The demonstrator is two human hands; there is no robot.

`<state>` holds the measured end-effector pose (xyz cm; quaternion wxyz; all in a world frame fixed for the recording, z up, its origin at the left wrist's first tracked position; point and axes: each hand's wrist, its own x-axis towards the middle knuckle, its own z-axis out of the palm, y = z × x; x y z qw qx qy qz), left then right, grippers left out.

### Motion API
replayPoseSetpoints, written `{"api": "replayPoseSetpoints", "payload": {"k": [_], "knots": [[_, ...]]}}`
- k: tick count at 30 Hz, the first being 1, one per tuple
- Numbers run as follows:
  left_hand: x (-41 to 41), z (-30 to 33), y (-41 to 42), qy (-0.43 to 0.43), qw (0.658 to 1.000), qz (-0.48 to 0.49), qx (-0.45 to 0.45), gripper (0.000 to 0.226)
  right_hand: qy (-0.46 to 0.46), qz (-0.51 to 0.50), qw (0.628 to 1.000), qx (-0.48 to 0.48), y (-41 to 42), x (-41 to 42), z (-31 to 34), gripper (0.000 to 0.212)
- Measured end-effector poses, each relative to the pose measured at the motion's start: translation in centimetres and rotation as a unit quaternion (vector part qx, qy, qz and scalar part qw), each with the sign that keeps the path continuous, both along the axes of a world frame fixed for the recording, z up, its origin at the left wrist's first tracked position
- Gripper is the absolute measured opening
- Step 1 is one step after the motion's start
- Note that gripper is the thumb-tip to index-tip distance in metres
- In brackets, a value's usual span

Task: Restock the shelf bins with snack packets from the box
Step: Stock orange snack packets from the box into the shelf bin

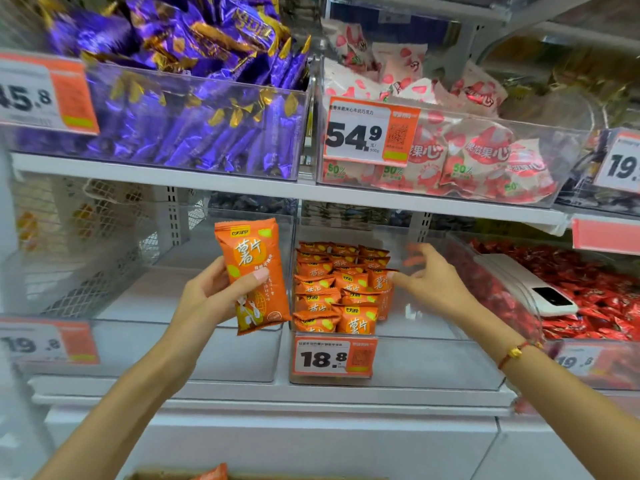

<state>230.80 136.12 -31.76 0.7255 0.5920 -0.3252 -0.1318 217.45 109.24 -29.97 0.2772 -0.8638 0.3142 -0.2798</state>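
— So, what's nearest to us?

— Down at the bottom edge, an orange corner [213, 472] pokes out of what may be the box [162, 477]; both are cut off, so I can't be sure.

— And the hands?

— The left hand [211, 296] is clamped on an orange packet [254, 275], thumb across its front, holding it upright just in front of the wall between two clear bins. The right hand [429, 277] is spread apart, gripping nothing, its fingertips at the pile of orange packets [341, 292] in the middle bin [433, 362]. A few fingers are blurred. A red cord bracelet [516, 351] sits on that wrist.

— What's in the left bin [156, 348]?

— No packets that I can see, only glare.

— To the right?

— Red sweets [588, 306], with a white phone-like slab [533, 285] lying on the rim; hard to tell what it is.

— Higher up?

— Purple wrappers [194, 133] and pink-and-white packs [478, 157] behind clear fronts. The leftmost price tag [45, 95] is cut off.
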Motion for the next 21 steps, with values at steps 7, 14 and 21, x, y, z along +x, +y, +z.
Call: {"api": "replayPoseSetpoints", "payload": {"k": [7, 14, 21], "knots": [[-4.1, 1.7, -2.0, -0.170, 0.984, -0.020, 0.042, 0.044, -0.106, 0.287, 0.944, 0.124, 11.5, -3.0, 4.5, 0.040], [-1.7, -0.2, -2.5, -0.339, 0.928, 0.069, 0.140, 0.078, -0.193, 0.173, 0.961, 0.094, 7.7, -5.0, 4.5, 0.032], [-0.1, -2.4, -1.7, -0.321, 0.886, 0.070, 0.326, 0.096, -0.076, 0.030, 0.997, 0.000, -1.7, -5.3, 0.6, 0.027]]}}
